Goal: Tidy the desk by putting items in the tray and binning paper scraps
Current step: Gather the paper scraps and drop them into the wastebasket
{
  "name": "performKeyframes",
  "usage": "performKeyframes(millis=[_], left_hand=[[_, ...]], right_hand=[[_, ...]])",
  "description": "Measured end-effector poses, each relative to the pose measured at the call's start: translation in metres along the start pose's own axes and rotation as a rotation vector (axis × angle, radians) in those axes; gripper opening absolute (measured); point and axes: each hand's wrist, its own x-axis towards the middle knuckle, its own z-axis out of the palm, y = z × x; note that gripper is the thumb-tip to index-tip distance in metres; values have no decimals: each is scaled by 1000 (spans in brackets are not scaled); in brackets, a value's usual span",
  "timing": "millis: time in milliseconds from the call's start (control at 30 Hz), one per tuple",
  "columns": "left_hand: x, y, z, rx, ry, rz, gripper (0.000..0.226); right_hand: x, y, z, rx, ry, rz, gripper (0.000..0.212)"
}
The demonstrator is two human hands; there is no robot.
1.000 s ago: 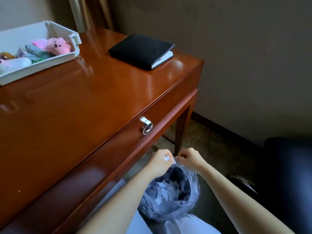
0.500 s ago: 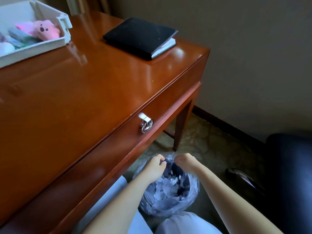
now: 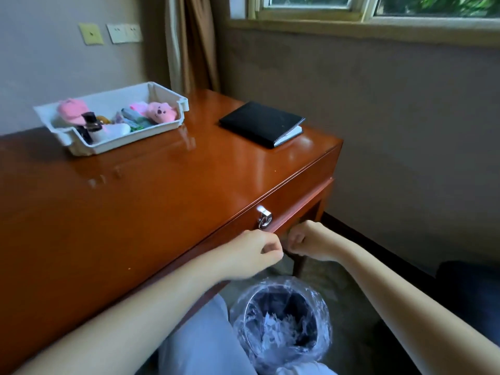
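— Where are the person's hands?
— Both hang at the front edge of the counter (image 3: 135, 198), close to the drawer ring (image 3: 263, 219). The left hand (image 3: 257, 250) is just below the ring. The right hand (image 3: 311, 243) is below and to the right of the ring. The two hands are near each other but apart.

— And the fingers?
— The left fingers (image 3: 270, 249) are curled in and pressed together, with the thumb against them. The right fingers (image 3: 296, 239) are curled into a loose fist. Neither hand holds anything that shows.

— The paper scraps?
— The paper scraps (image 3: 278, 330) lie in the bin (image 3: 323, 328). It stands on the floor well below the ring and is lined with a clear bag.

— The tray?
— The white tray (image 3: 108, 147) sits on the counter, far up and left of the ring. A pink plush (image 3: 161, 112) lies at its right end and a pink cap-shaped toy (image 3: 71, 109) at its left. A small dark bottle (image 3: 90, 121) stands beside the cap toy. The other small items are too small to name.

— Anything else?
— A black notebook (image 3: 259, 123) lies closed on the counter, straight above the ring and apart from the tray.
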Motion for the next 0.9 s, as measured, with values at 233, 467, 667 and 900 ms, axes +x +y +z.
performKeyframes(millis=[233, 467, 667, 900], left_hand=[[-82, 7, -81, 63, 92, 16, 11], [-158, -18, -133, 263, 224, -113, 15], [-219, -65, -160, 339, 329, -302, 24], [-279, -143, -169, 405, 387, -629, 48]], right_hand=[[-24, -105, -51, -103, 45, -234, 13], [-20, -204, -55, -172, 53, -452, 15], [9, -277, -27, -240, 32, -607, 25], [58, -352, 36, -192, -3, -752, 30]])
